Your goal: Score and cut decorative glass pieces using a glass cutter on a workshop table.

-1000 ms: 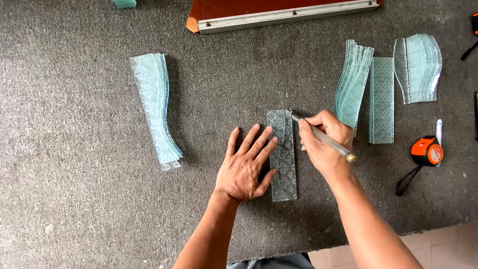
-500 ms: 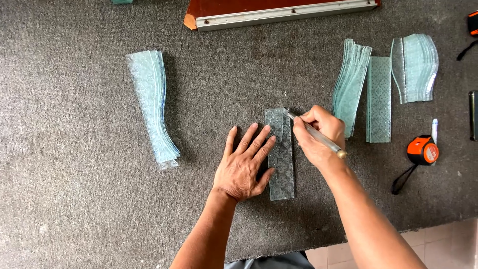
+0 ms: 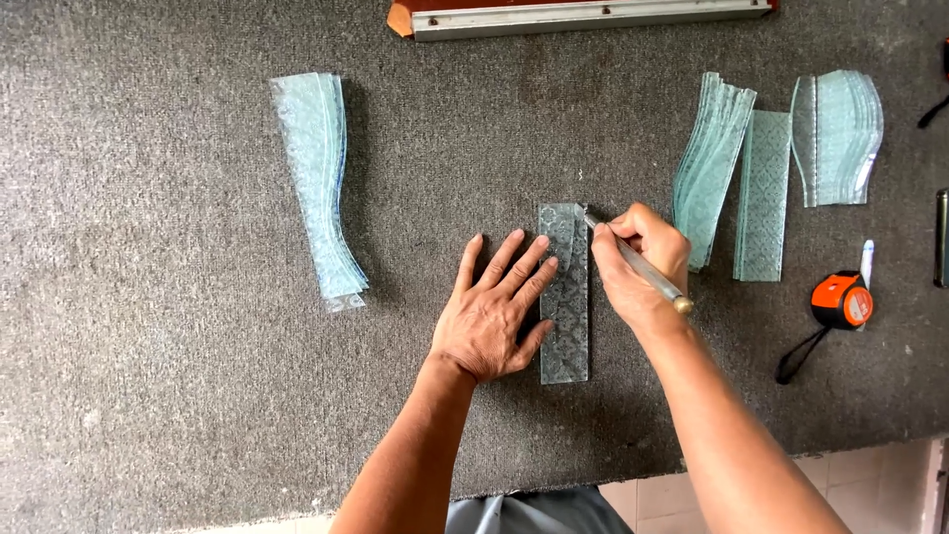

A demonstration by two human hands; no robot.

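Currently, one top-down head view.
Surface: grey carpet-covered counter (image 3: 178,396), all items lie flat on it.
Workpiece: patterned glass strip (image 3: 565,326), rectangular, long axis running away from the person, near the middle of the counter.
Left hand (image 3: 491,318): flat, palm down, fingers spread. Fingertips rest on the strip's left edge and pin it; palm sits on the carpet just left of it.
Right hand (image 3: 641,265): closed in a pen grip around a glass cutter (image 3: 638,265), pinched between thumb and fingers.
Cutter: slim metal shaft, brass-coloured butt end pointing back toward the wrist. Tip touches the strip at its top right corner.
Top of strip: a curved line shows across the far end; cannot tell whether it is a score or a template edge.
Left stack: pile of wavy-cut glass pieces (image 3: 318,183), well apart from the hands, far left.
Right stacks: fanned wavy pieces (image 3: 712,158), then uncut rectangular strips (image 3: 763,193) just beside them, then curved offcuts (image 3: 840,133) further right.
Tools: orange tape measure (image 3: 841,300) with black strap near the right edge, white marker (image 3: 867,262) just beside it.
Far edge: metal-edged wooden straightedge (image 3: 593,15).
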